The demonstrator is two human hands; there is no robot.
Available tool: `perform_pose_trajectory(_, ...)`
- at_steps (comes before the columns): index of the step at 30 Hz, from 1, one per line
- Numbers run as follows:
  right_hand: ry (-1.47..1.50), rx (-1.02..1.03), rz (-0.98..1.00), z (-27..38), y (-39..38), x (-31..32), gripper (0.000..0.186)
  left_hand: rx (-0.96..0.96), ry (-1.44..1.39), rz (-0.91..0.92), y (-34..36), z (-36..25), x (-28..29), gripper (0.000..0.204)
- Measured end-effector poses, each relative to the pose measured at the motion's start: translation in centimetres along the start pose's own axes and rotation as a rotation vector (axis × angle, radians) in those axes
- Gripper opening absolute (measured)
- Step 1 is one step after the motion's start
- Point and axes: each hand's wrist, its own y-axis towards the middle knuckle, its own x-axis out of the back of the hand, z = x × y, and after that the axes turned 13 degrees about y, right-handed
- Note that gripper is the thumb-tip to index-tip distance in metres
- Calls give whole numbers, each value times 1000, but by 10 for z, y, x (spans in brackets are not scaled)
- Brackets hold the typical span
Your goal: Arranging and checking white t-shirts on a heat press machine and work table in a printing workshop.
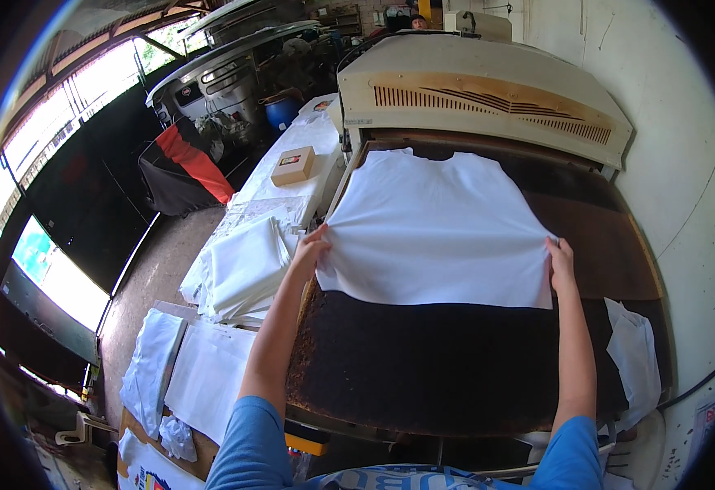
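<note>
Blue-sleeved forearms reach forward; the left hand point(312, 247) and right hand point(560, 263) each pinch a lower corner of a white shirt point(439, 229) spread flat on a dark conveyor belt point(455, 359), beside a table point(210, 376) stacked with white cloth.

Both arms bare from above elbow down, short blue sleeves point(251, 441) w/ plain hems. Left hand point(310, 247), right hand point(561, 263): no gloves, rings or watch seen. Shirt front betw. sleeves blue w/ pale print, partly cut off.
</note>
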Motion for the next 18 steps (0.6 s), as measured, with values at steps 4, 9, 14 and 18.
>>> perform_pose_trajectory(4, -134, -54, -44, -34, -19, 21, 14, 21, 67, -14, -20, 35, -6, 57)
perform_pose_trajectory(9, -467, -149, -78, -69, -57, 49, 15, 66, 388, 31, -63, 56, -5, 51)
perform_pose_trajectory(14, -695, -80, 31, -66, -109, 68, 13, -72, 797, -41, -123, 53, -2, 31)
perform_pose_trajectory(18, -704, -46, -59, -46, -139, 76, 18, -83, 732, -146, -156, 44, 0, 25)
